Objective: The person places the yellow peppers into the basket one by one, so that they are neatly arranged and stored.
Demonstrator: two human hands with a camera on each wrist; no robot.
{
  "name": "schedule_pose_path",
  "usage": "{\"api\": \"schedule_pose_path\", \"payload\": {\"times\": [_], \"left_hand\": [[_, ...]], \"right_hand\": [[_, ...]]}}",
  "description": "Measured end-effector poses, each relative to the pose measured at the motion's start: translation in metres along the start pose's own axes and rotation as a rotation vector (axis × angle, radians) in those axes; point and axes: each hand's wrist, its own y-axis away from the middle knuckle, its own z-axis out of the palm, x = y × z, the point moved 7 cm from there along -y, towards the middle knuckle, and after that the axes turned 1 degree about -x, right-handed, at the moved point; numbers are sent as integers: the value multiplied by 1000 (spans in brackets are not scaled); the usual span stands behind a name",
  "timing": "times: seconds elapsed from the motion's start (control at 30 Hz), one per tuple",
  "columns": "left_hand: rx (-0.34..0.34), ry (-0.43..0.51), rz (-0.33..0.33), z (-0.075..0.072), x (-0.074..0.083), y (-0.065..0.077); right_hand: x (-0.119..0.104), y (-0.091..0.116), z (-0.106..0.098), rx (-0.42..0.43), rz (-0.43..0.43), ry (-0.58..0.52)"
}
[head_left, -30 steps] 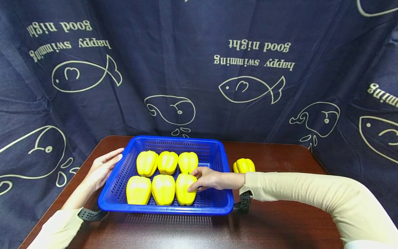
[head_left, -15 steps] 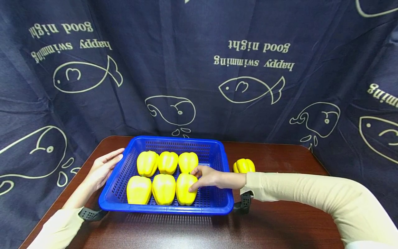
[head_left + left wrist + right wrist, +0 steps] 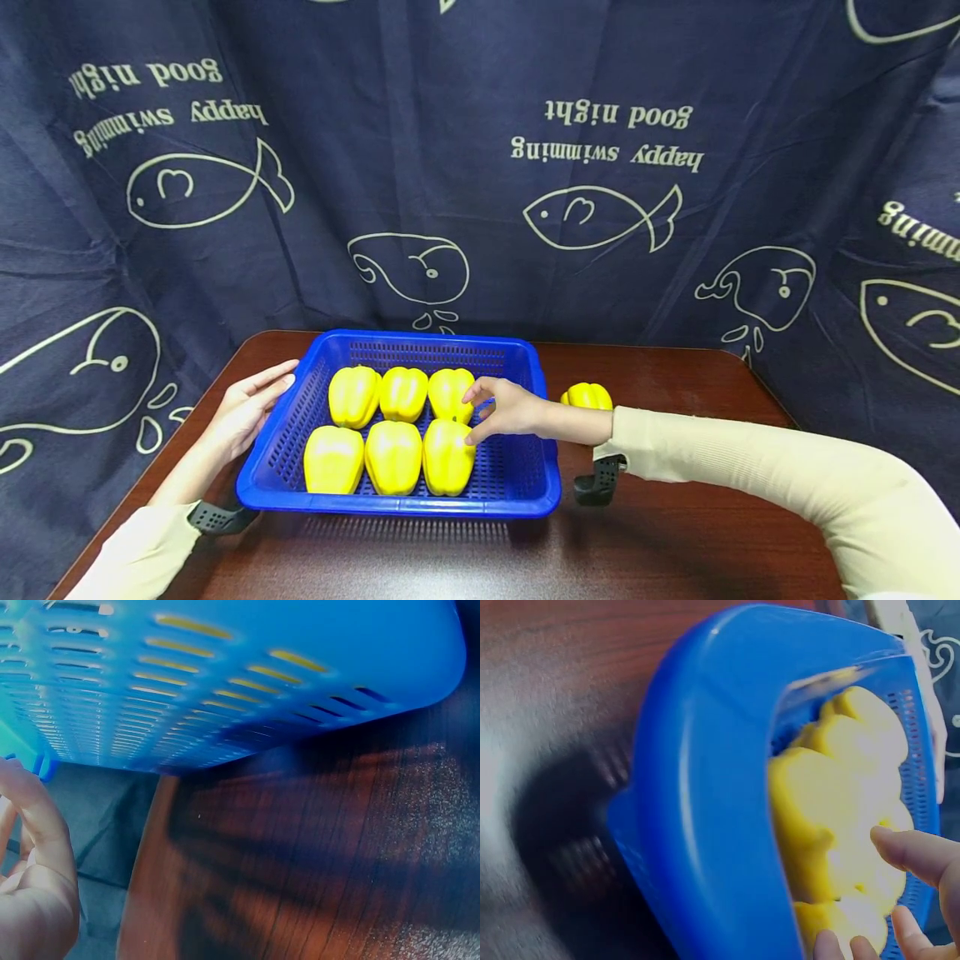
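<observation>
A blue plastic basket [image 3: 397,506] holds several yellow bell peppers in two rows of three. My left hand [image 3: 243,412] touches the basket's left rim with its fingers fairly straight; in the left wrist view that hand [image 3: 37,877] shows at the lower left beside the perforated wall. Over the basket's right part is my right hand [image 3: 510,408], thumb and fingers spread apart with nothing between them. It is nearest to the front right bell pepper [image 3: 447,458] and the back right bell pepper [image 3: 450,393]. In the right wrist view its fingertips [image 3: 885,840] appear over the peppers.
One more yellow bell pepper [image 3: 587,396] lies on the dark wooden table [image 3: 675,500], right of the basket and behind the right forearm. A dark blue curtain [image 3: 450,167] with fish and whale drawings hangs behind the table and at both sides.
My right hand has let go of the front right bell pepper and moved slightly up and right, its fingers spreading. The left hand and basket stay nearly where they were.
</observation>
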Motion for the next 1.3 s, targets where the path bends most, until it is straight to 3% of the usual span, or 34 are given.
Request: {"api": "schedule_pose_path", "payload": {"times": [0.17,0.33,0.77,1.3], "left_hand": [[-9,4,0,1,0,-1],[-5,21,-9,1,0,-1],[-13,32,-16,2,3,1],[-34,47,-9,4,0,1]], "right_hand": [[-11,6,-17,19,-99,27],[-14,12,-38,64,-144,-23],[1,35,-89,188,-92,-148],[33,58,-126,304,-118,-166]]}}
